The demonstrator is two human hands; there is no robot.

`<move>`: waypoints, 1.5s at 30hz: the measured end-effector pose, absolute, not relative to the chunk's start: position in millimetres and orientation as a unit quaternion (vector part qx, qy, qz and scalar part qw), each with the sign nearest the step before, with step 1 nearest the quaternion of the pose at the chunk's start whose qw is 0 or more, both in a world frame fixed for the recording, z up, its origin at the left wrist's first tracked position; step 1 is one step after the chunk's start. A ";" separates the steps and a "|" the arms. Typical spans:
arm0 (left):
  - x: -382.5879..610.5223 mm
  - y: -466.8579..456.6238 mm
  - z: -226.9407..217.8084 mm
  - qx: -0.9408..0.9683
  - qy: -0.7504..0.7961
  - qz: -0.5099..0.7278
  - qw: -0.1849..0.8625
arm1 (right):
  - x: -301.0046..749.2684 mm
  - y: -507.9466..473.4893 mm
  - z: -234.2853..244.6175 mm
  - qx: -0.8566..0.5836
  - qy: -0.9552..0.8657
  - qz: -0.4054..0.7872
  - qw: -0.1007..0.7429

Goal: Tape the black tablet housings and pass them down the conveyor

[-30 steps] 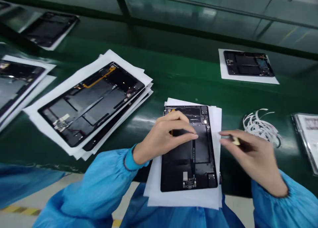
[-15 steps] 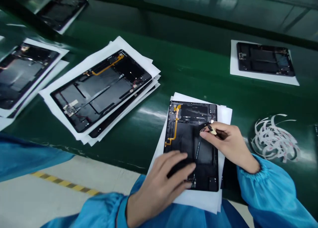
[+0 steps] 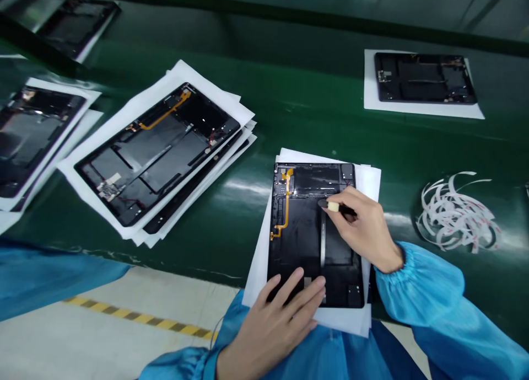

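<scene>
Black tablet rear housing (image 3: 303,242) is filling the middle of my feed. Which way is it pointing from your screen?

Its long axis is running straight out from the person's body, nearly square to the edge of the green conveyor belt (image 3: 314,121). It's lying flat on white paper sheets (image 3: 374,184), with an orange flex cable (image 3: 286,203) running along its left side.

What are the hands doing?

The left hand (image 3: 281,327) is resting on the near end with its fingers spread, and it's hiding much of that end. The right hand (image 3: 363,225) is pinching a slim dark tool (image 3: 333,206) with a cream band between thumb and fingertips, and its tip is leaning left above a narrow pale strip (image 3: 323,239) on the housing.

Is the tip touching the strip?

I can't tell from here. The tip is tiny, and the fingers are covering most of the tool.

And around them?

A stack of housings (image 3: 157,154) on paper is lying to the left, another housing (image 3: 425,78) is sitting farther across the belt, and a tangle of white film strips (image 3: 458,214) is lying to the right. The frame's left edge is cutting off one more housing (image 3: 37,137).
</scene>
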State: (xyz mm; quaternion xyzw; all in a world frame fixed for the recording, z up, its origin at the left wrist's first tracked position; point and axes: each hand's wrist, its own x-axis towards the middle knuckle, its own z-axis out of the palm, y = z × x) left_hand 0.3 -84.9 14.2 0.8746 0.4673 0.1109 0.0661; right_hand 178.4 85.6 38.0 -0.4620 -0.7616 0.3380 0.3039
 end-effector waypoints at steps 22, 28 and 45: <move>1.7 -84.6 18.9 0.884 0.462 0.067 0.027 | 174.1 81.1 22.7 -0.457 -0.808 0.254 0.272; 6.5 -75.1 25.6 0.888 0.450 0.082 0.040 | 174.6 80.7 23.7 -0.461 -0.800 0.268 0.276; 2.3 -63.4 34.4 0.895 0.426 0.077 0.105 | 178.7 78.5 23.1 -0.450 -0.777 0.288 0.332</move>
